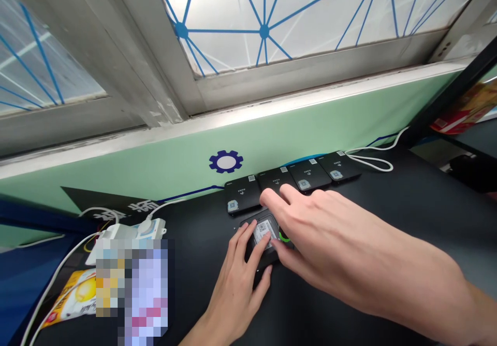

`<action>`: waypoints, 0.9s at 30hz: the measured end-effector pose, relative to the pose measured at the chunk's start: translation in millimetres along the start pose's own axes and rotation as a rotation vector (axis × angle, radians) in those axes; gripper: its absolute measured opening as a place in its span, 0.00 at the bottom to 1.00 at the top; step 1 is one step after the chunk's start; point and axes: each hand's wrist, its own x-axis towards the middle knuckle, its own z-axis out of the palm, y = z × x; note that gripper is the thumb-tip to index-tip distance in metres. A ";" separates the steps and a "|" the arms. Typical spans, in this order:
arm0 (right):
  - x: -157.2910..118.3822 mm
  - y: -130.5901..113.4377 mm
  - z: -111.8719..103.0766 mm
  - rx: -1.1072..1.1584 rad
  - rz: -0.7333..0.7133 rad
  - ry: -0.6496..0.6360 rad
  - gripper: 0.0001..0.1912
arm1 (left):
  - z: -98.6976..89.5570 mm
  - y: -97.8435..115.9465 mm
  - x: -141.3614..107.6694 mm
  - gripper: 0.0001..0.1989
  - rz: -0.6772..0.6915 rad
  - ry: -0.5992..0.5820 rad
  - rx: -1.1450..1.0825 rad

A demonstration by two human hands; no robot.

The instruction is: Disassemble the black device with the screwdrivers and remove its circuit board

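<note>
A flat black device (264,234) with a white label on top and a green ring light at its right end lies on the black tabletop (349,242). My left hand (236,284) grips it from below, with its fingers on the device's near side. My right hand (330,237) reaches across from the right, its thumb at the device's edge by the green light. Its index fingertip rests on the second of several flat black pads (276,179) lined up along the wall. The first pad (243,193) sits just beyond the device.
White cables run from the pads at back right. White cables and a white plug block (128,237) lie at the left, beside a yellow packet (72,299) and a pixelated patch (132,289). A green wall with a blue gear emblem (225,161) and windows rise behind the table.
</note>
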 end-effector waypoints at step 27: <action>-4.2 0.8 4.0 0.014 0.011 0.057 0.15 | 0.4 -1.5 -1.2 0.33 0.009 -0.022 0.020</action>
